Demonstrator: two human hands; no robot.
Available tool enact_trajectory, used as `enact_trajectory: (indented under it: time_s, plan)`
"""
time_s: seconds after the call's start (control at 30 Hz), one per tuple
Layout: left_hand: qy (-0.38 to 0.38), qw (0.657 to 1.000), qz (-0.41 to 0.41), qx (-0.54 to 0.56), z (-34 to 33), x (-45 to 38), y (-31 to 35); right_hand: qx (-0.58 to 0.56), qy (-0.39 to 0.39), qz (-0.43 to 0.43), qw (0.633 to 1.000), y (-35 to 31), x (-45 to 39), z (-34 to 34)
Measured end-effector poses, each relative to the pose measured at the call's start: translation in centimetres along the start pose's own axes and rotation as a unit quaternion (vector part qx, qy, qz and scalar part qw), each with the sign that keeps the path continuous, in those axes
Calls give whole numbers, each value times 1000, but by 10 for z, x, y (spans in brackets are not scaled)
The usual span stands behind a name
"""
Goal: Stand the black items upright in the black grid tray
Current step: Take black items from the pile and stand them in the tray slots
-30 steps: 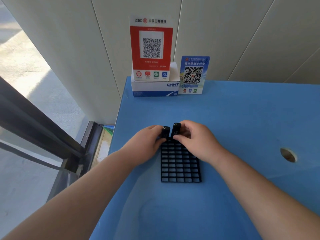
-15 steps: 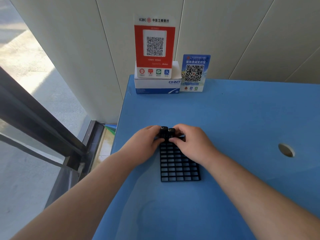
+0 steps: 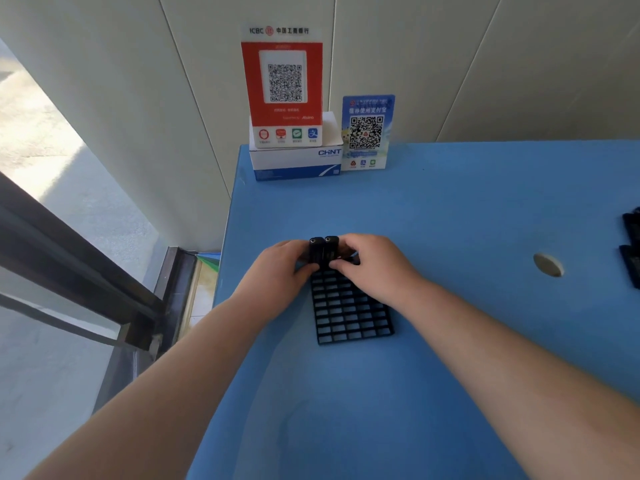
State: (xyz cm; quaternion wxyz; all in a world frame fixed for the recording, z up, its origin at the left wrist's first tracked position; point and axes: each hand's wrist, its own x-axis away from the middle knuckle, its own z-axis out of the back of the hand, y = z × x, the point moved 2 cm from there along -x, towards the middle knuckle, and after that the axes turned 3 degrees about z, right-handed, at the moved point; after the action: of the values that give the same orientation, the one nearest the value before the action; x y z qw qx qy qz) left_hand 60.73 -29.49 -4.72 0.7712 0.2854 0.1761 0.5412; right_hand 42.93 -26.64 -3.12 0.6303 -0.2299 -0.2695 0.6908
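Observation:
A black grid tray (image 3: pixel 351 315) lies flat on the blue table (image 3: pixel 450 209). Two black items stand upright side by side at the tray's far left corner, the left item (image 3: pixel 315 251) and the right item (image 3: pixel 330 249). My left hand (image 3: pixel 277 268) pinches the left item from the left. From the right, my right hand (image 3: pixel 369 263) pinches the right item and covers the tray's far right part. The rest of the tray's cells show no items.
More black items (image 3: pixel 632 251) lie at the table's right edge. A round hole (image 3: pixel 548 265) is in the tabletop. A white box (image 3: pixel 296 161) with a red QR sign (image 3: pixel 282 84) and a blue QR card (image 3: pixel 367 133) stand at the back. The table's left edge drops off beside a window frame.
The two black items have come together and sunk lower into the tray's far left cells. Both hands stayed on them. The view shifted, bringing the black items at the right edge into sight.

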Motion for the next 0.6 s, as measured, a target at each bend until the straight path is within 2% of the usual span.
enact_trajectory:
  time_s: [0.23, 0.43, 0.53, 0.6]
  plan:
    - [47, 998, 31, 41, 14, 23, 15, -14, 61, 2, 998, 12, 33, 24]
    - [183, 981, 6, -71, 31, 62, 68, -19, 151, 6, 988, 25, 90, 75]
    - [191, 972, -39, -128, 18, 83, 107, 2, 180, -16, 983, 43, 133, 102]
    - [167, 969, -69, -168, -1, 96, 132, 25, 186, -40, 981, 58, 168, 116]
